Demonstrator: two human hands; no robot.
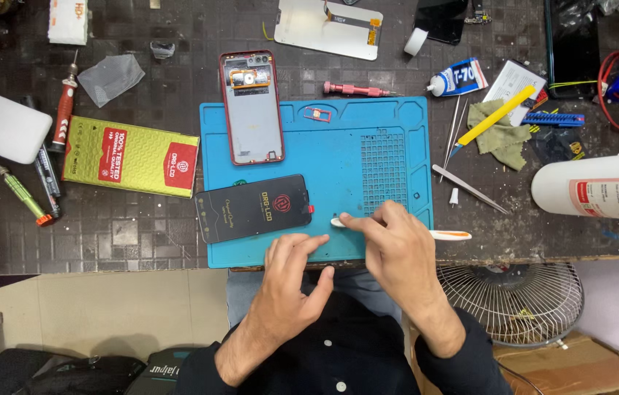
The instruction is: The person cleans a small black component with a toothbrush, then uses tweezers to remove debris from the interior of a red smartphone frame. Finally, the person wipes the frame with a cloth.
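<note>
My right hand [391,245] grips a white toothbrush [450,235] with an orange-tipped handle, its bristle end pressed onto the near edge of the blue work mat [390,117]. My left hand [291,274] rests at the mat's near edge, fingers apart, forefinger stretched toward the brush head, holding nothing. A black phone screen [253,208] with a protective film lies just left of both hands. A red-framed opened phone body [251,107] lies on the mat's far left corner. A small red card tray [317,113] sits beside it.
A yellow-green box [130,156] lies left of the mat, with screwdrivers [63,110] beyond it. Tweezers [470,189], a yellow tool [492,117], a glue tube [455,79] and a white bottle [598,189] lie right. A fan [514,300] stands below the table edge.
</note>
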